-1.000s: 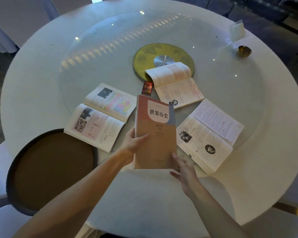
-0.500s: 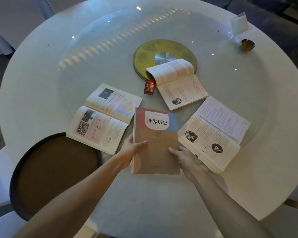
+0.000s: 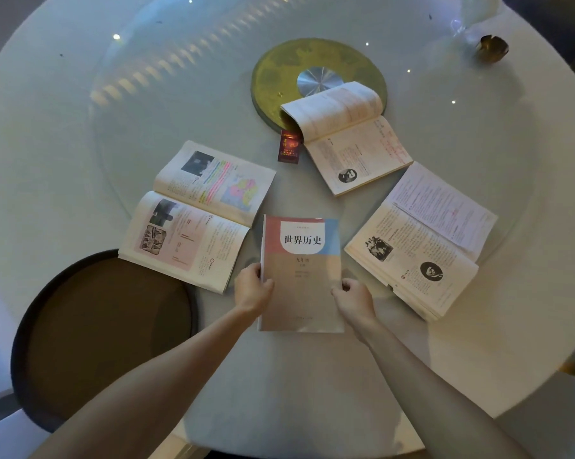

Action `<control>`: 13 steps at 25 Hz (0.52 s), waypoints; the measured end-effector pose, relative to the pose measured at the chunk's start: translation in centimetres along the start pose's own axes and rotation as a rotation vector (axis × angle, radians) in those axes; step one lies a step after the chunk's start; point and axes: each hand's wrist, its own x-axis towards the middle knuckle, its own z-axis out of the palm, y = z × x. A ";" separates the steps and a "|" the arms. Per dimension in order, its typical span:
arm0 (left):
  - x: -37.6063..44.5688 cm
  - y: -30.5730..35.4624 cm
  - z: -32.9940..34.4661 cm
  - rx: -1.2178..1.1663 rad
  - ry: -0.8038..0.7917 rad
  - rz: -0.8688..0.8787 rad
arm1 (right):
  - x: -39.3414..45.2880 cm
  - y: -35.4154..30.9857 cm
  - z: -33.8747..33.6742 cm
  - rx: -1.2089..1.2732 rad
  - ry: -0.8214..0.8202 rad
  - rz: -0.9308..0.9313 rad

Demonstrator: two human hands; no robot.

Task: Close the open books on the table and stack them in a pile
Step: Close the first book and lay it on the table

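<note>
- Closed book (image 3: 301, 273): cover up, flat on the bench (image 3: 81, 104) at the near centre, between both hands.
- Left hand (image 3: 253, 288): fingers curled on the spine edge, thumb over the cover.
- Right hand (image 3: 354, 298): fingers bent, pinching the opposite edge.
- Left open book (image 3: 198, 213): well apart, pages up.
- Right open book (image 3: 422, 243): just beside the closed one.
- Far open book (image 3: 349, 137): partly over the gold disc (image 3: 273, 77); a small red packet (image 3: 289, 146) beside it.
- Step, judged: first book being settled as the pile's base.
- Next calls for: letting go, then folding an open book shut and laying it on top.

Single head view, steep downward, close over round table (image 3: 81, 127)
</note>
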 end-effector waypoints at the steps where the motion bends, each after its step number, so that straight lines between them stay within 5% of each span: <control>1: 0.2 -0.1 0.0 0.044 0.003 0.022 | 0.0 -0.2 0.0 -0.023 0.004 -0.022; 13: -0.7 1.0 -0.9 0.302 -0.119 0.068 | -1.3 0.5 -0.7 -0.088 0.011 -0.081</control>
